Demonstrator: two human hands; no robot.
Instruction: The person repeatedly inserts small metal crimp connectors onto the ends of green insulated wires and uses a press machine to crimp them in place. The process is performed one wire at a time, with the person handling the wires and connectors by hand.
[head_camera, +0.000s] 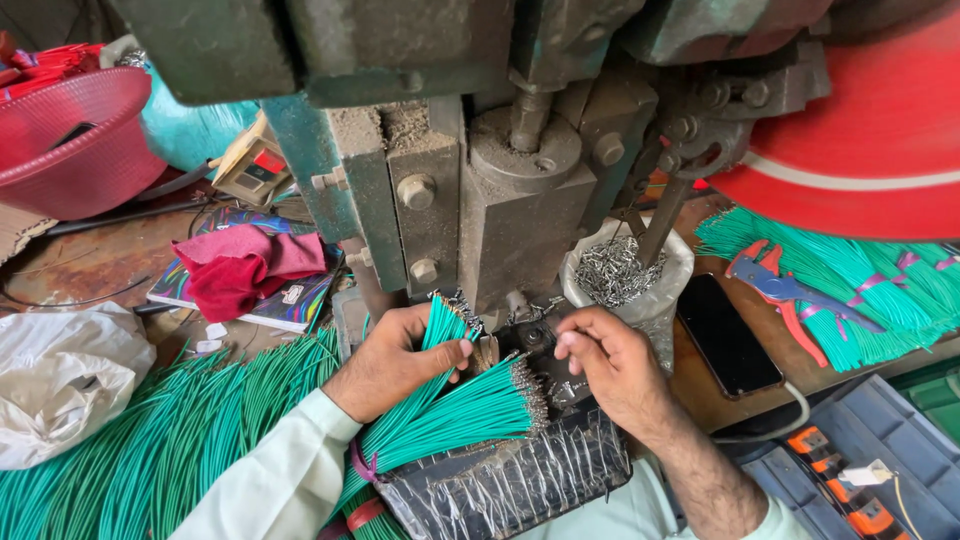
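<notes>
The left hand (385, 360) was closed around a bundle of green wires (455, 410), its grip clamped on them with the thumb pressed across the strands. The bundle fanned toward the right, its metal-tipped ends lying just below the foot of a grimy grey press machine (480, 190), and a purple tie circled it near the wrist. The right hand (610, 365) hovered just beside those tipped ends, fingers curled together as if pinching something small; whether anything sat between them could not be told.

Behind the right hand stood a clear plastic bag of small metal terminals (618, 272), open at the top. To its right a dark phone (728, 335) lay flat on the wooden surface (95, 262), and farther right red-and-blue wire strippers (785, 292) rested on another heap of green wires (870, 290). A large loose pile of green wires (170, 440) spread at lower left, beside a crumpled white plastic bag (65, 380). A red cloth (245, 270) lay on a flat, colourfully printed packet (290, 300), and a red mesh basket (75, 140) sat at upper left. A small rectangular box with a red and yellow label (255, 165) leaned near the machine.
</notes>
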